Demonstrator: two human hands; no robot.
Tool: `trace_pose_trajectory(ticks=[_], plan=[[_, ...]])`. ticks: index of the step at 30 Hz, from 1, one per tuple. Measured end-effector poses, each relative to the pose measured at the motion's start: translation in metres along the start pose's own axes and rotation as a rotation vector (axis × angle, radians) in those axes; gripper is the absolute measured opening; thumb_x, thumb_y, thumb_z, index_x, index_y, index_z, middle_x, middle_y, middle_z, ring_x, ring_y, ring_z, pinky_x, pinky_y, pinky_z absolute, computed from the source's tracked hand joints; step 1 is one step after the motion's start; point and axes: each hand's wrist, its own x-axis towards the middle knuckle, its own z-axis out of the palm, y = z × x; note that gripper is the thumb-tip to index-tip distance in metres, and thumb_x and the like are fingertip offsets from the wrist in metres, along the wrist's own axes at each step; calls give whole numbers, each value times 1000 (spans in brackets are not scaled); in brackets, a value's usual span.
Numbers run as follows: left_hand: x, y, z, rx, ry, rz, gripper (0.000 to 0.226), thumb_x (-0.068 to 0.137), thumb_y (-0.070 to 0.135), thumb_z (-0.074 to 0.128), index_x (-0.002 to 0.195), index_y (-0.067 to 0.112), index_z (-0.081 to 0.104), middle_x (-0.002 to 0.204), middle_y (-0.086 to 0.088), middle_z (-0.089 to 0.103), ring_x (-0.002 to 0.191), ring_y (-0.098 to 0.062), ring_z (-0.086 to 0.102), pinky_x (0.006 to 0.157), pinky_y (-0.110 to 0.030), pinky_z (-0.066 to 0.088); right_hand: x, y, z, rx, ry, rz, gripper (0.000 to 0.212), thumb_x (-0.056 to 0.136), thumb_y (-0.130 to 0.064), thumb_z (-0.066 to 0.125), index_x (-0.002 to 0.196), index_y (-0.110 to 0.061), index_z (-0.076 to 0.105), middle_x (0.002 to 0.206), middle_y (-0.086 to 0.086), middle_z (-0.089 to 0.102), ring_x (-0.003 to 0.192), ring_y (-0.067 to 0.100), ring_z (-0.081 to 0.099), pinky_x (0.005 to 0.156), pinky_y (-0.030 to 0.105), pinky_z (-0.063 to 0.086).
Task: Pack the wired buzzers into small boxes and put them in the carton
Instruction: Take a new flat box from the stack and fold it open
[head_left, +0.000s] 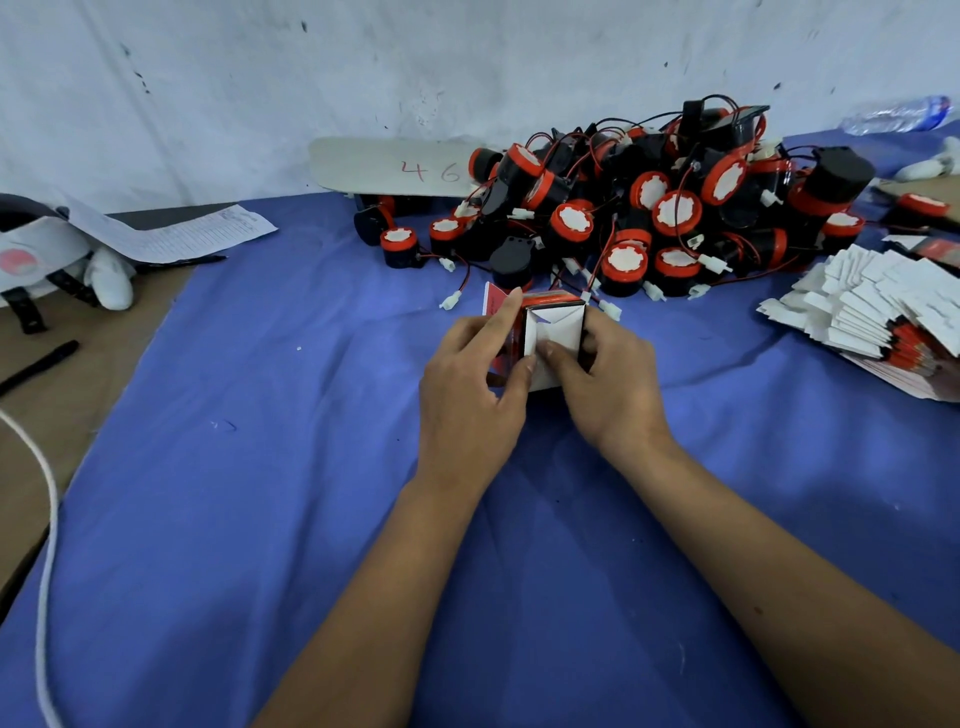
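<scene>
A small red-and-white box (551, 325) stands on the blue cloth in the middle, its white end flaps facing me and partly folded in. My left hand (470, 384) grips its left side, with the forefinger up along the far edge. My right hand (608, 379) holds the right side, and its thumb presses on a white flap. Behind the box lies a big heap of black-and-red wired buzzers (649, 208) with red and black leads and white plugs. What is inside the box is hidden.
A fanned stack of flat unfolded boxes (878, 312) lies at the right. A cardboard strip marked in red (395, 166) leans on the wall. At the left are a printed sheet (176, 234), a black pen (39, 364) and a white cord (47, 519). A plastic bottle (898, 114) lies far right.
</scene>
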Motion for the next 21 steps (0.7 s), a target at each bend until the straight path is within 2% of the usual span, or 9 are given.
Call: trace_pose_trajectory(ticks=[4, 7, 8, 10, 12, 14, 15, 18, 21], plan=[[1, -1, -1, -20, 16, -15, 63, 91, 14, 75, 150, 25, 56, 110, 4, 64, 90, -11, 64, 72, -30, 57, 1, -2, -2, 22, -53, 6, 21, 98, -20, 66, 119, -21, 67, 98, -13, 72, 90, 1, 66, 69, 7, 48], [1, -3, -2, -28, 32, -20, 61, 91, 15, 74, 149, 26, 56, 111, 5, 63, 93, -8, 62, 71, -30, 58, 1, -1, -2, 15, -83, -3, 6, 103, -20, 58, 104, -24, 62, 88, -17, 66, 82, -7, 61, 63, 7, 43], [1, -4, -2, -48, 31, -33, 61, 92, 15, 74, 149, 27, 56, 113, 5, 63, 95, -8, 62, 72, -32, 59, 1, 0, -2, 16, -80, -10, 7, 104, -20, 56, 101, -25, 59, 84, -18, 63, 79, -10, 59, 61, 7, 42], [1, -6, -2, -85, 24, -64, 61, 92, 15, 74, 148, 29, 56, 116, 5, 64, 100, -9, 64, 74, -35, 60, 1, -1, -2, 35, -87, -10, 9, 105, -19, 54, 109, -22, 61, 87, -19, 64, 82, -12, 59, 64, 7, 42], [2, -7, -3, -90, 28, -78, 61, 92, 13, 74, 148, 29, 56, 117, 5, 65, 104, -9, 65, 78, -29, 59, 1, -3, -2, 101, -98, 11, 24, 104, -19, 55, 128, -22, 60, 102, -17, 70, 95, -7, 63, 74, 8, 47], [4, -7, -5, -105, 47, -99, 59, 93, 12, 73, 148, 28, 57, 118, 7, 68, 107, -5, 64, 81, -15, 53, 1, -5, -4, 222, -105, 53, 36, 99, -20, 65, 135, -22, 59, 109, -12, 73, 102, 1, 68, 85, 18, 54], [4, -7, -6, -140, 53, -128, 57, 94, 11, 72, 147, 28, 58, 119, 9, 69, 108, -4, 65, 82, -13, 53, 2, -5, -6, 293, -112, 83, 40, 95, -19, 72, 133, -21, 60, 108, -8, 74, 103, 5, 70, 87, 26, 57], [3, -5, -7, -259, 33, -199, 51, 95, 9, 70, 142, 29, 62, 119, 8, 73, 103, -10, 70, 83, -31, 61, 4, -5, -11, 451, -149, 153, 41, 84, -7, 81, 122, -12, 65, 106, 2, 76, 102, 18, 72, 93, 46, 59], [2, -3, -7, -274, 6, -201, 49, 95, 14, 67, 140, 32, 63, 112, 4, 76, 93, -12, 73, 81, -40, 63, 4, -4, -11, 527, -173, 197, 40, 81, 2, 79, 117, -5, 62, 107, 10, 76, 104, 30, 72, 96, 57, 56]])
